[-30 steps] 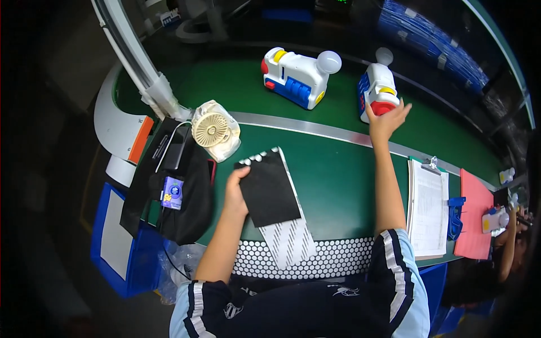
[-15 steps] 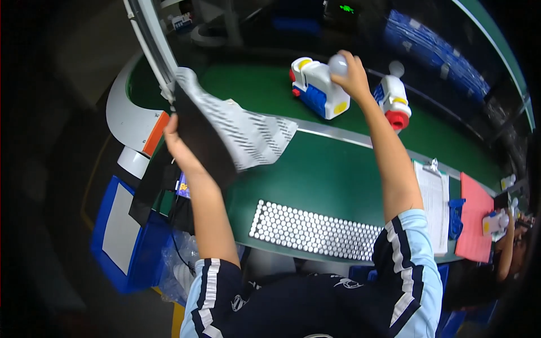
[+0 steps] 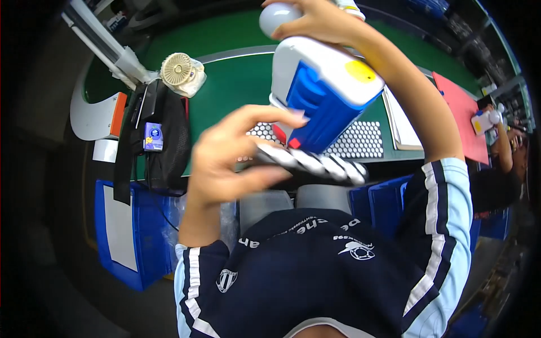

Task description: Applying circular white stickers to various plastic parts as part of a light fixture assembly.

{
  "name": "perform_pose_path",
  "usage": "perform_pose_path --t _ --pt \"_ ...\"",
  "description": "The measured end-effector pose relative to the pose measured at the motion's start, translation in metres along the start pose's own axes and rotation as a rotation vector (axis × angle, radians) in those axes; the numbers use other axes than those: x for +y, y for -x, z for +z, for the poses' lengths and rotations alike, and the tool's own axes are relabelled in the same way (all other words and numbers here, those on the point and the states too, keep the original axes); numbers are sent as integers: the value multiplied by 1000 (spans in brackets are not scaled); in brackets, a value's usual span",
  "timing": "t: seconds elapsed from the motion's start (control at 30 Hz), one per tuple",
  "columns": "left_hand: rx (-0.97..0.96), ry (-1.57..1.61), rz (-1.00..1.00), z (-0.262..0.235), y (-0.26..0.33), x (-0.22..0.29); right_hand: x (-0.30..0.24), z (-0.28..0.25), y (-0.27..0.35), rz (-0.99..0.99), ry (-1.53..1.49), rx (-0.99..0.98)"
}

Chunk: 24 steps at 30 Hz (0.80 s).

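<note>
Just below the white and blue toy (image 3: 321,98), the left hand (image 3: 222,155) holds a black and white sheet (image 3: 318,163) by one end, with the thumb and pointing finger spread. The right hand (image 3: 318,25) is wrapped around the toy's round white bulb (image 3: 276,17), at its far end. The toy is up above the green table (image 3: 231,79) and tilts.

The step in hand seems to be bringing toy and sheet together. I think the next move calls for a firm grip on the bulb and a gentle left hand, so nothing slips.

Some bits are hard to see. The left hand and the sheet are blurry, so I can't tell if they touch the toy's red button (image 3: 294,143). The toy hides part of the dotted mat (image 3: 360,141) under it. Behind it, the right arm covers most of another white thing (image 3: 350,8), and the top edge cuts off some right fingers.
</note>
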<state>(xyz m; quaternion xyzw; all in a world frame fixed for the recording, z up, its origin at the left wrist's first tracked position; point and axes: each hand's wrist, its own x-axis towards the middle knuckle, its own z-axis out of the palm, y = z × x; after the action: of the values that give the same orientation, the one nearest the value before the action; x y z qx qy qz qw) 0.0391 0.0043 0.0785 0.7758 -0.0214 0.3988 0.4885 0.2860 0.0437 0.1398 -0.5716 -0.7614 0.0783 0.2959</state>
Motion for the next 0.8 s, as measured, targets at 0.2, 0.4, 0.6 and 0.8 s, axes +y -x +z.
perform_pose_path --t 0.2,0.4,0.6,0.8 --pt "-257 -415 130 46 0 -19 -7 58 7 12 66 -133" --pt "-50 -516 88 49 -7 -38 12 58 -7 37 135 -104" --pt "142 -445 34 40 -9 -52 -5 10 53 -163 -384 355" --pt "198 -490 50 41 -14 -63 -61 37 137 -127 -169 302"
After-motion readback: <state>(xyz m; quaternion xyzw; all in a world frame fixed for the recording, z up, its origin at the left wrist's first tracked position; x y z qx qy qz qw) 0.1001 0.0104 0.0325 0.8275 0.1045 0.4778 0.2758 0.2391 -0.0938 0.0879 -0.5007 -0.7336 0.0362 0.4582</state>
